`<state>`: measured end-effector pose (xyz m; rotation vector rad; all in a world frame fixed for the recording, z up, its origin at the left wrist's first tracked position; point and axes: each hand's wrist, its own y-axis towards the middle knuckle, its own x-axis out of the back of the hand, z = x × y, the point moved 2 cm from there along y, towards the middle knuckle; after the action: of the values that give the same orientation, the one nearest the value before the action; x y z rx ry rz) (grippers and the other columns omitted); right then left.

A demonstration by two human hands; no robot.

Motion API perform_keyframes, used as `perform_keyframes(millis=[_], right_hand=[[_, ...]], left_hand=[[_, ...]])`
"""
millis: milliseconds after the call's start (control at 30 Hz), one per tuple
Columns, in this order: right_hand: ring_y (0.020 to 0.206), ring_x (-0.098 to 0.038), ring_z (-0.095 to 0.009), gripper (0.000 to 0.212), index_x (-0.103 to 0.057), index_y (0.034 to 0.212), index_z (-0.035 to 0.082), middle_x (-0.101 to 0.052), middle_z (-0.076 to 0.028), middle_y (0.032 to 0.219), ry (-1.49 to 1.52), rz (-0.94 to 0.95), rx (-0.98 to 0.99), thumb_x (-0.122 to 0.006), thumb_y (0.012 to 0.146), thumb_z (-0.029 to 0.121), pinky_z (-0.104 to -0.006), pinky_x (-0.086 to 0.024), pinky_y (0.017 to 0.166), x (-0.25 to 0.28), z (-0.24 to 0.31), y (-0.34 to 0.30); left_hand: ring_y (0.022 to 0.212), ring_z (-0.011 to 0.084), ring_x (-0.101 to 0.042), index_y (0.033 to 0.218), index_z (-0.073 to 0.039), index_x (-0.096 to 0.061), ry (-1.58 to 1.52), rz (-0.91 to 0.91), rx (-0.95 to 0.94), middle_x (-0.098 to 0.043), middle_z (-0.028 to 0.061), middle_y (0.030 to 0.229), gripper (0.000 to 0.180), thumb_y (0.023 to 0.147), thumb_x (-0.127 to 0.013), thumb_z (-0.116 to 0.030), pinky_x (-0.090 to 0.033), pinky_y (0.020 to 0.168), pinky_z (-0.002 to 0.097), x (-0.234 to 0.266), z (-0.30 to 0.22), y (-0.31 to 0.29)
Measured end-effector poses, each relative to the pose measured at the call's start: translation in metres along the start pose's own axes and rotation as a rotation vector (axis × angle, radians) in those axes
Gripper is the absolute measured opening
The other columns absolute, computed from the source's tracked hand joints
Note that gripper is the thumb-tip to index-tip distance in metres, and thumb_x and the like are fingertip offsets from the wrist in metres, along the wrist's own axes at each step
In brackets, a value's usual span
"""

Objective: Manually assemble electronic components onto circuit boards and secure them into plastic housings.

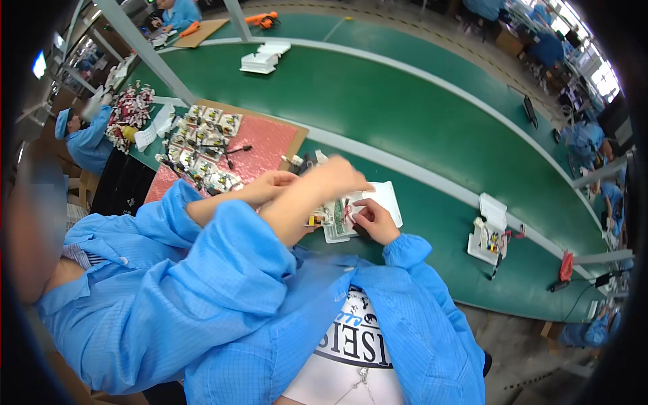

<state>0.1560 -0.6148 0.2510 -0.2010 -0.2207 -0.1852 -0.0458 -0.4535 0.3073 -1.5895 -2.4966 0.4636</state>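
Note:
In front of me lies an open white plastic housing (335,236) with a green circuit board (339,214) and red wires (348,209) in it. Its white lid (388,201) is folded out to the right. My right hand (378,221) is at the housing's right side, thumb and forefinger pinched at the red wires. Of my left hand (310,229) only a little shows, by the yellow component (315,220) at the board's left end; a co-worker's forearm covers the rest. That co-worker's blurred hand (336,177) reaches across above the housing, and their other hand (273,183) is just left of it.
The co-worker's blue sleeve (229,263) crosses in from the left. Several circuit assemblies (202,145) lie on pink bubble wrap (260,142). Another open housing (487,236) sits on the green table (432,236) at right. White housing parts (265,59) lie beyond the metal rail (405,172).

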Motion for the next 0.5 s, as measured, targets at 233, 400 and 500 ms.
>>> perform_keyframes(millis=[233,400,500], right_hand=[[0.062,-0.054,-0.013,0.015,-0.057,0.093,0.002,-0.059,-0.007,0.074,-0.003,-0.035,0.070,-0.055,0.081,0.011,-0.0260,-0.046,0.063,-0.006,-0.032,-0.005],[0.060,-0.056,-0.014,0.017,-0.058,0.090,0.003,-0.061,-0.008,0.070,0.059,-0.108,-0.165,-0.056,0.082,0.018,-0.0264,-0.044,0.055,-0.012,-0.039,0.003],[0.057,-0.052,-0.010,0.022,-0.060,0.086,0.001,-0.057,-0.005,0.062,0.233,0.056,-0.249,-0.058,0.083,0.022,-0.0224,-0.040,0.051,-0.028,-0.023,-0.001]], left_hand=[[0.111,0.0258,-0.048,0.127,-0.005,-0.035,-0.382,-0.293,-0.742,-0.045,0.0162,0.125,0.055,0.077,-0.058,-0.015,-0.040,0.094,0.0395,-0.056,0.039,0.013],[0.107,0.0256,-0.051,0.124,0.002,-0.036,-1.379,-0.071,0.039,-0.048,0.0140,0.121,0.050,0.079,-0.058,-0.003,-0.046,0.087,0.0384,-0.058,0.086,0.000],[0.114,0.0302,-0.044,0.127,0.001,-0.033,-0.241,-0.251,-0.319,-0.043,0.0168,0.125,0.044,0.093,-0.032,-0.028,-0.036,0.097,0.0458,-0.059,0.085,-0.006]])
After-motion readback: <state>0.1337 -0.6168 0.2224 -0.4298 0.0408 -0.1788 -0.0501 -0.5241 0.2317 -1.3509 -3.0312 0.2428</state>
